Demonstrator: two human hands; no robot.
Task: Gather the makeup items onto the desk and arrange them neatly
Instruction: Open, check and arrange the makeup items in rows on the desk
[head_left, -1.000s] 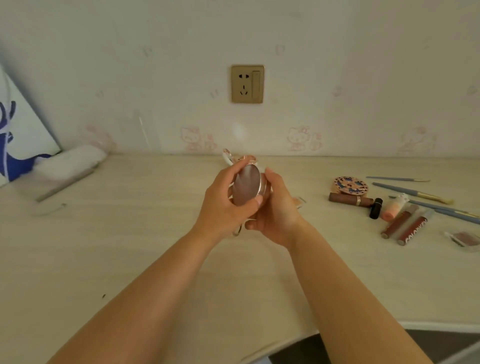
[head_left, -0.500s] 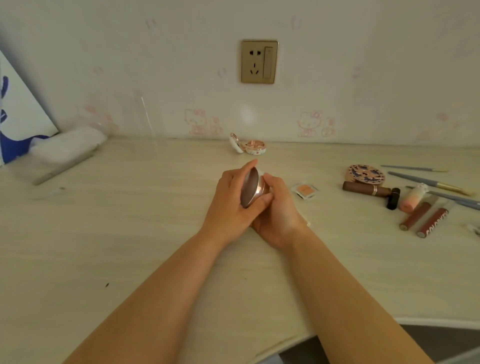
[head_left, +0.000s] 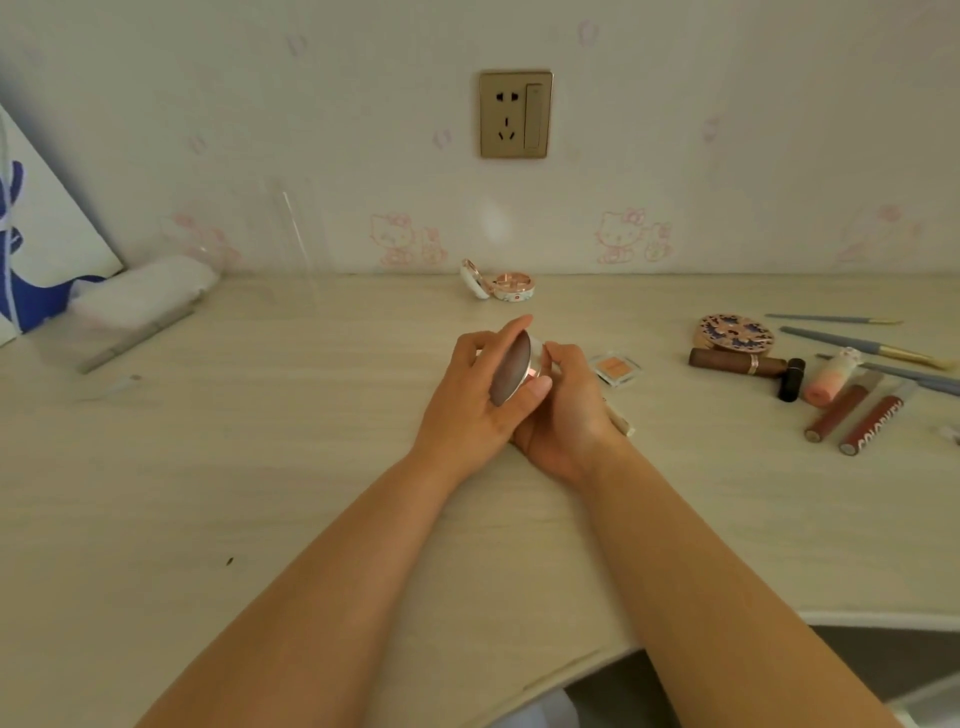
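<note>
Both hands hold a round compact with a brown lid and gold rim, tilted on edge just above the desk. My left hand grips its lid side with thumb and fingers; my right hand holds the far side from behind. A small square blush pan lies just right of my hands. An open white compact sits by the wall. At the right lie a patterned round compact, a brown lipstick tube, a peach bottle, two lip glosses and brushes.
A wall socket is above the desk. A white cloth roll and a blue-and-white board stand at the far left. The desk's curved front edge runs at the lower right. A thin stick pokes out under my right hand.
My hands have lowered the compact toward the desk and turned it more edge-on. The view has tilted, so the open white compact by the wall is now uncovered.
</note>
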